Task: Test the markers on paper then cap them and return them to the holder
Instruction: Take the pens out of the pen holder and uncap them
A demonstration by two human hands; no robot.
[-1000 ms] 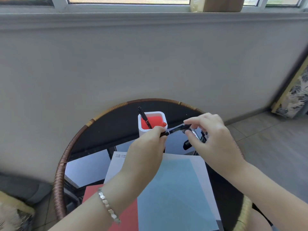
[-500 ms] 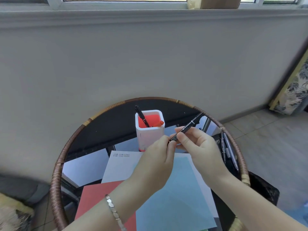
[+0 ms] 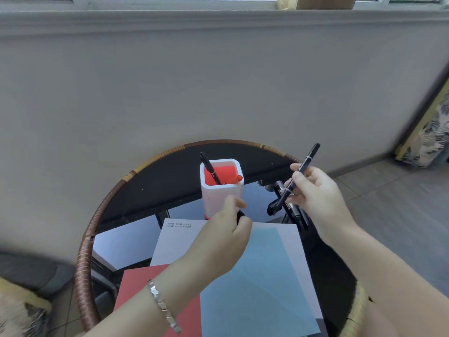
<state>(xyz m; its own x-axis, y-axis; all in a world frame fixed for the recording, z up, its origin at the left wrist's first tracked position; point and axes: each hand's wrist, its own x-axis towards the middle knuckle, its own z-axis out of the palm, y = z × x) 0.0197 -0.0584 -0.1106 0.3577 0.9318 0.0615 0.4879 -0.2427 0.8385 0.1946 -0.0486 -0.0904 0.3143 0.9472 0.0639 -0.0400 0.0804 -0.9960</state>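
My right hand (image 3: 315,190) grips a black marker (image 3: 307,158) and holds it tilted above the table, its upper end pointing up and to the right. My left hand (image 3: 223,237) hovers over the papers with its fingers curled round a small black cap (image 3: 241,215). The two hands are apart. Just behind my left hand stands a white holder (image 3: 218,194) with a red inside. In it are a black marker (image 3: 208,166) and a red-tipped one (image 3: 239,177). A white sheet (image 3: 175,242), a blue sheet (image 3: 257,276) and a red sheet (image 3: 145,285) lie overlapped below my hands.
Several more black markers (image 3: 292,210) lie on the round glass table with a wicker rim (image 3: 83,251), under my right hand. A grey wall rises right behind the table. Tiled floor and a patterned cushion (image 3: 430,135) are at the right.
My hands were together on the marker and have pulled apart. The left one has come down towards the papers with the cap, and the right one has carried the marker up and to the right.
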